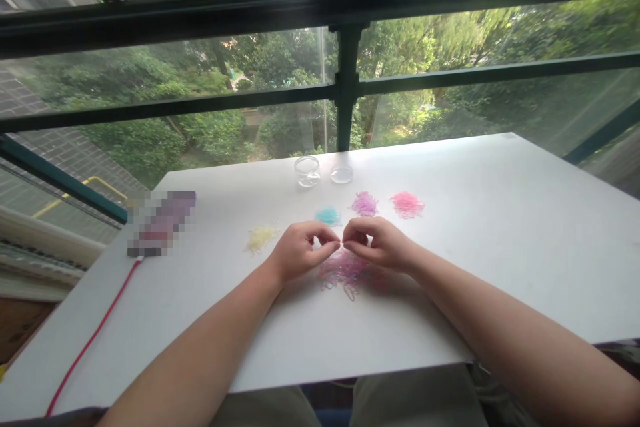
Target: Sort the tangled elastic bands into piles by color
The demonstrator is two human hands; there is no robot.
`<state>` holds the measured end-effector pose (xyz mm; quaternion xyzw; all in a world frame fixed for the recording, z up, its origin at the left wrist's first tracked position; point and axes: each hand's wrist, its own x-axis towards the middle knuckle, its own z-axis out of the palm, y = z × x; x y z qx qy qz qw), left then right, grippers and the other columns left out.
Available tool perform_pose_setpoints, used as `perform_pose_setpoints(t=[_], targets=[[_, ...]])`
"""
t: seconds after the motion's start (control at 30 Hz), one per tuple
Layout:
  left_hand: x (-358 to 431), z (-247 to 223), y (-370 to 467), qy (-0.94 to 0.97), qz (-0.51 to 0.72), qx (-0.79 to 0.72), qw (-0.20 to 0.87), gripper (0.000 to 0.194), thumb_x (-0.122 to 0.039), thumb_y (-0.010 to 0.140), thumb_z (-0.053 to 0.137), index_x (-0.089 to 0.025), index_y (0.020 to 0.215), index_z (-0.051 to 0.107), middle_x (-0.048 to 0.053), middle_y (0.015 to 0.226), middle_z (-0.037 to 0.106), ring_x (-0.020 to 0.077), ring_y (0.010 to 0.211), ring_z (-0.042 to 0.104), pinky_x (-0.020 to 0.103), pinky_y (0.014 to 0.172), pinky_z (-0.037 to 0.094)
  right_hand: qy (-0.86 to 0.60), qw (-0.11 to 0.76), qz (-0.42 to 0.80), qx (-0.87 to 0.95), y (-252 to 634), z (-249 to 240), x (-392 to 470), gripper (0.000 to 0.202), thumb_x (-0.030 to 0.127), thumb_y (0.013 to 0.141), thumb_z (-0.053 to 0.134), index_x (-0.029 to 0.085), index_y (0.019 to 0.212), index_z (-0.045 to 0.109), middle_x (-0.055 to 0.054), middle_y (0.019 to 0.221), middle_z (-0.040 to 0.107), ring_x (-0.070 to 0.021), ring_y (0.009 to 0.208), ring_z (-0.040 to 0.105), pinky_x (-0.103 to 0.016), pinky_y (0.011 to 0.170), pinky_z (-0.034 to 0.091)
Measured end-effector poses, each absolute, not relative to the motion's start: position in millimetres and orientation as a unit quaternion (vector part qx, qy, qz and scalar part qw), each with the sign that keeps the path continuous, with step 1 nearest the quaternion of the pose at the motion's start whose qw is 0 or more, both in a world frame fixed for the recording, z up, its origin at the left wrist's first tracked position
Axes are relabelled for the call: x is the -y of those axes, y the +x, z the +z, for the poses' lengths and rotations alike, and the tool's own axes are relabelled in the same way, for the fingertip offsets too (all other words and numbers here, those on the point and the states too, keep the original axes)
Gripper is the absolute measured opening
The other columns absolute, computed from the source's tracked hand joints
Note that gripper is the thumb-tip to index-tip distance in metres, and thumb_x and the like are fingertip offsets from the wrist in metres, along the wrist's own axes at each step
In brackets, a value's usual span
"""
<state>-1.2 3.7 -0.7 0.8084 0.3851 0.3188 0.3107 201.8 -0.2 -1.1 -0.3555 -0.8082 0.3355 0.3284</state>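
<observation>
My left hand and my right hand meet fingertip to fingertip above a mixed pile of small pink and purple bands. Both hands are pinched closed; whatever lies between the fingertips is too small to make out. Behind them sit a blue pile, a purple pile and a pink pile. A pale yellow pile lies left of my left hand.
A clear round container and a clear flat lid stand near the white table's far edge. At the left lies a pixelated device with a red cable. Railings and windows rise behind.
</observation>
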Motion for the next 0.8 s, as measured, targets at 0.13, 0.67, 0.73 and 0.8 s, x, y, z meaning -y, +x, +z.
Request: perform_pose_setpoints(t=[0.13,0.67,0.73,0.8], targets=[[-3.8,-0.7,-1.3,0.809,0.334,-0.386,0.293,0.009,-0.022,0.076,0.063,-0.017,0.074,0.069,0.002,0.070,0.068,0.0110,0.065,0.058,0.023,0.061,0.042,-0.345,0.333,0.342,0.808,202.1,-1.1,-0.8,0.007,0.011,0.074,0.055,0.016,0.069,0.056,0.003,0.058,0.049,-0.0087,0.055,0.045,-0.020,0.051,0.037],[-4.0,0.3,-1.7,0.805,0.333,-0.400,0.284,0.008,-0.022,0.074,0.064,-0.016,0.070,0.064,0.000,0.067,0.065,0.0105,0.066,0.056,0.022,0.060,0.040,-0.357,0.361,0.325,0.798,203.8,0.8,-3.4,0.009,0.016,0.074,0.061,0.016,0.067,0.057,0.001,0.061,0.053,-0.0094,0.056,0.048,-0.022,0.053,0.039],[-4.1,0.2,-1.5,0.809,0.332,-0.396,0.281,0.007,-0.022,0.075,0.064,-0.016,0.070,0.064,0.000,0.067,0.065,0.0104,0.066,0.056,0.022,0.061,0.041,-0.355,0.361,0.327,0.798,203.9,0.5,-3.3,0.009,0.015,0.074,0.061,0.016,0.067,0.057,0.001,0.061,0.052,-0.0095,0.056,0.048,-0.022,0.053,0.039],[-4.4,-0.1,-1.4,0.811,0.334,-0.392,0.277,0.008,-0.022,0.075,0.064,-0.016,0.070,0.064,0.000,0.068,0.065,0.0103,0.066,0.056,0.022,0.062,0.041,-0.354,0.361,0.327,0.798,204.1,0.0,-3.3,0.009,0.015,0.073,0.062,0.016,0.066,0.056,0.002,0.060,0.052,-0.0095,0.056,0.047,-0.022,0.053,0.039]])
